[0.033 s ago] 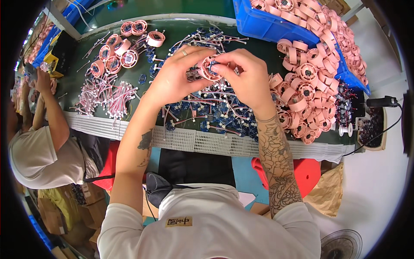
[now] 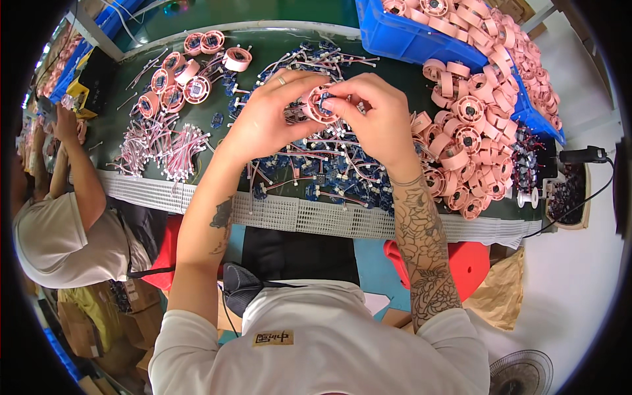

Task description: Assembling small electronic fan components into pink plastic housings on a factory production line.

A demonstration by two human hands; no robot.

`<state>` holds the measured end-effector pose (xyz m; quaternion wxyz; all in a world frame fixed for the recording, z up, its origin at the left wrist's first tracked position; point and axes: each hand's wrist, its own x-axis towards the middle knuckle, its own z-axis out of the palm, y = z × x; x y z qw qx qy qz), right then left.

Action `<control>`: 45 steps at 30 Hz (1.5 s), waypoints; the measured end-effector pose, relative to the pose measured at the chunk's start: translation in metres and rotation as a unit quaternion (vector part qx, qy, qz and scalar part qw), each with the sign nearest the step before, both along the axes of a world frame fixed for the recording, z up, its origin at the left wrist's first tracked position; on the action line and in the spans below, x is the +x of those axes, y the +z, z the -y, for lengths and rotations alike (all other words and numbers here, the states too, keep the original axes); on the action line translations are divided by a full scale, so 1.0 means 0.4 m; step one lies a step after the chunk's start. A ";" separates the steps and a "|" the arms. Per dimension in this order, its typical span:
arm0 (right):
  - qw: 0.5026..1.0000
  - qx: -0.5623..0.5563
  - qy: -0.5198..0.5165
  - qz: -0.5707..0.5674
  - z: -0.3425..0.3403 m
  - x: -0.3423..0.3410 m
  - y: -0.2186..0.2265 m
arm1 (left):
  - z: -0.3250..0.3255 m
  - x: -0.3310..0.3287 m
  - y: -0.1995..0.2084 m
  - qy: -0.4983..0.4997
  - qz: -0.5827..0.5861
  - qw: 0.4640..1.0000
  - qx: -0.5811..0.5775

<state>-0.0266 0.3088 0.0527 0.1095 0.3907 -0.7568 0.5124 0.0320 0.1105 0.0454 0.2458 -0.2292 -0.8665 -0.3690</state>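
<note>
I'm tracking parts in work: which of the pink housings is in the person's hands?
The pink housing between the left hand and right hand; others lie on the table or in the blue bin.

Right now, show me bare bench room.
Green tabletop shows bare toward the far side, between the left-side pink rings and blue boards, and between the white cables and the co-worker's arm. Crowded: around left hand and right hand, with boards; farther right, with heaped pink rings.

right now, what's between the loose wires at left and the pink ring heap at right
In the head view, wired blue circuit boards lie between them; left hand and right hand are above, gripping a pink ring.
</note>
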 end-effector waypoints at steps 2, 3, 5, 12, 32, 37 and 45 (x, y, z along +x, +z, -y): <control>1.000 -0.009 0.007 -0.024 0.000 -0.007 -0.005 | 0.000 0.001 0.001 -0.004 0.004 1.000 0.002; 1.000 -0.009 0.006 -0.024 0.000 -0.009 -0.008 | -0.001 0.002 0.003 -0.004 0.011 1.000 0.011; 0.999 -0.020 0.015 -0.035 0.002 -0.010 -0.013 | -0.001 0.003 0.006 -0.005 0.018 1.000 0.018; 0.990 -0.083 0.006 0.113 0.030 0.002 -0.041 | 0.001 0.004 0.015 -0.006 -0.002 0.998 0.059; 0.930 -0.130 0.137 0.314 0.018 -0.003 -0.023 | -0.012 0.006 0.014 -0.019 -0.012 0.998 0.056; 0.943 -0.107 0.127 0.288 0.020 -0.002 -0.023 | -0.005 0.009 0.015 -0.020 -0.007 0.998 0.057; 0.941 -0.144 0.098 0.289 0.028 0.000 -0.036 | -0.013 0.009 0.007 -0.013 -0.019 0.998 0.050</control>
